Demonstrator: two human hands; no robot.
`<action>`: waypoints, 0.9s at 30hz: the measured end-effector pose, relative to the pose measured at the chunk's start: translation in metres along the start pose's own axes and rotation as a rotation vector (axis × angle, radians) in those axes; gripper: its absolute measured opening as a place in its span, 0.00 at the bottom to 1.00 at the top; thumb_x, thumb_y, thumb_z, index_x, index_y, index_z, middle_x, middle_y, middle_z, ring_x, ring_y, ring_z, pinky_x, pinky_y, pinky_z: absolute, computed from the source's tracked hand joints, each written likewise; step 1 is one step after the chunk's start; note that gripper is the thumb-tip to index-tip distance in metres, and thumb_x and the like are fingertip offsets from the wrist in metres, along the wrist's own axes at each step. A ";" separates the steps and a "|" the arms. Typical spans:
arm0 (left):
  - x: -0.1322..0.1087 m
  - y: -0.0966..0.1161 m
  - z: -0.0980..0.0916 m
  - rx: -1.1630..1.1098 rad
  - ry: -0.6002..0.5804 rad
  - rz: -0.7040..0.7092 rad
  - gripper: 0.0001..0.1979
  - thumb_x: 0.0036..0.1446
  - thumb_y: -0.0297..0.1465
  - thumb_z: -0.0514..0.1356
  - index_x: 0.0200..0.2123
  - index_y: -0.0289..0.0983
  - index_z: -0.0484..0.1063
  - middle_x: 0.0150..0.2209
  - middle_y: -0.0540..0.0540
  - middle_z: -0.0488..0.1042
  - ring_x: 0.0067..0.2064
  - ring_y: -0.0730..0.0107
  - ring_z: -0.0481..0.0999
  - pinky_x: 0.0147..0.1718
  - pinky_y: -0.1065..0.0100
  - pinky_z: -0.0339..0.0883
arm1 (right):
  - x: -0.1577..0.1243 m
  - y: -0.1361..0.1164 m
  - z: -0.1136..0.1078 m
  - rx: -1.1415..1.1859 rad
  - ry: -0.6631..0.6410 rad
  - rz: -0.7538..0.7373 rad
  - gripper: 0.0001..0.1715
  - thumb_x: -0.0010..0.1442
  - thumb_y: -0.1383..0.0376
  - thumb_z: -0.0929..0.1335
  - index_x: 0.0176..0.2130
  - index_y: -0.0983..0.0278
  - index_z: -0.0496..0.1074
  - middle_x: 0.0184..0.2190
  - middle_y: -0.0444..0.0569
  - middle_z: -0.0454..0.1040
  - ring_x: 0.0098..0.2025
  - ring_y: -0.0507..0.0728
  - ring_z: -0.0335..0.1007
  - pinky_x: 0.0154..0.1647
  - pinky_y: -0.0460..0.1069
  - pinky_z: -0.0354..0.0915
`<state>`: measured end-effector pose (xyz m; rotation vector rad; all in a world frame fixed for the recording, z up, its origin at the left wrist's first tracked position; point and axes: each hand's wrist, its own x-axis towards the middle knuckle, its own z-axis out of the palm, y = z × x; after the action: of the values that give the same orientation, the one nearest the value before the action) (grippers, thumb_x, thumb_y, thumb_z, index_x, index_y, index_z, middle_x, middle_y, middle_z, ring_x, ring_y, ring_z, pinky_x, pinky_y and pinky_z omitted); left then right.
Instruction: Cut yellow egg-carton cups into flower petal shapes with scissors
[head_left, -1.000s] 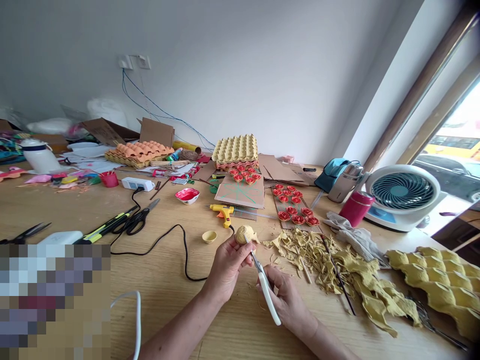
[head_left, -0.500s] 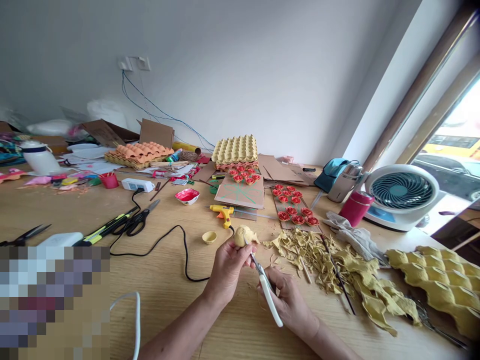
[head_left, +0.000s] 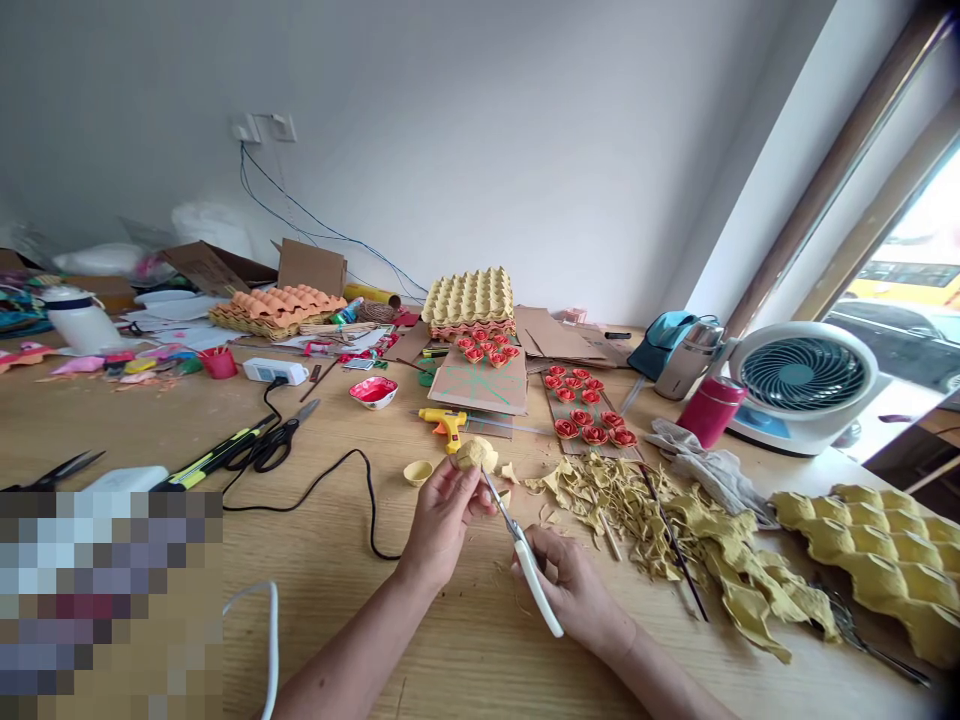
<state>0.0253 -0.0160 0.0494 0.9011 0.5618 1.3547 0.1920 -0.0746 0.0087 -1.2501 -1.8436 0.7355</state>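
Note:
Between the fingertips of my left hand (head_left: 444,510) is a yellow egg carton cup (head_left: 477,455), its rounded side up. My right hand (head_left: 571,580) is closed on white-handled scissors (head_left: 534,585), whose blades reach the cup's lower edge. Small yellow offcuts (head_left: 508,472) lie just right of the cup. A trimmed yellow cup (head_left: 418,473) stands on the table left of my left hand. Beyond it lies a yellow glue gun (head_left: 448,425). To the right is a heap of yellow carton scraps (head_left: 637,515).
A yellow egg tray (head_left: 877,560) lies at the right edge. Red paper roses (head_left: 592,430) rest on cardboard farther back. A white fan (head_left: 802,390) and a pink can (head_left: 711,412) stand at right. A black cord (head_left: 369,500) crosses left of my hands, near black scissors (head_left: 274,440).
My left hand and the cup have shifted slightly left and up. A small yellow piece now lies apart from the cup, on its right. The scissors remain at the cup's edge.

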 end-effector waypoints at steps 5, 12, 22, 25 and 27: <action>0.021 0.011 -0.020 0.119 0.196 0.138 0.18 0.42 0.38 0.73 0.27 0.35 0.69 0.23 0.53 0.72 0.27 0.77 0.72 0.30 0.73 0.69 | 0.000 0.003 -0.003 0.053 -0.028 0.062 0.19 0.62 0.55 0.67 0.25 0.62 0.64 0.21 0.40 0.62 0.24 0.50 0.54 0.24 0.46 0.53; 0.036 0.016 -0.050 0.788 0.203 0.369 0.10 0.57 0.38 0.62 0.32 0.37 0.73 0.28 0.49 0.75 0.31 0.69 0.76 0.35 0.69 0.70 | 0.002 0.006 -0.017 0.285 0.099 0.104 0.21 0.63 0.49 0.67 0.28 0.63 0.67 0.22 0.43 0.69 0.25 0.52 0.63 0.27 0.46 0.61; 0.029 -0.007 -0.050 1.661 -0.205 0.567 0.07 0.62 0.24 0.54 0.33 0.38 0.69 0.33 0.48 0.73 0.35 0.67 0.73 0.35 0.67 0.62 | 0.002 0.000 -0.025 0.426 0.133 0.100 0.25 0.64 0.44 0.65 0.31 0.63 0.65 0.20 0.42 0.68 0.23 0.51 0.62 0.26 0.47 0.59; 0.029 -0.016 -0.045 1.804 -0.312 0.609 0.08 0.62 0.23 0.54 0.35 0.38 0.71 0.35 0.46 0.74 0.39 0.63 0.72 0.38 0.64 0.63 | 0.002 0.000 -0.024 0.439 0.126 0.081 0.24 0.65 0.45 0.65 0.31 0.62 0.65 0.20 0.41 0.67 0.24 0.51 0.61 0.27 0.47 0.59; 0.030 -0.021 -0.042 1.881 -0.350 0.592 0.08 0.62 0.22 0.55 0.34 0.38 0.72 0.36 0.45 0.74 0.40 0.61 0.71 0.39 0.63 0.63 | 0.002 -0.001 -0.023 0.439 0.120 0.085 0.23 0.64 0.46 0.65 0.32 0.63 0.65 0.21 0.41 0.67 0.23 0.50 0.60 0.26 0.46 0.59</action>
<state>0.0090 0.0229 0.0132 2.9006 1.3558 0.7588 0.2110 -0.0720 0.0224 -1.0615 -1.4379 1.0235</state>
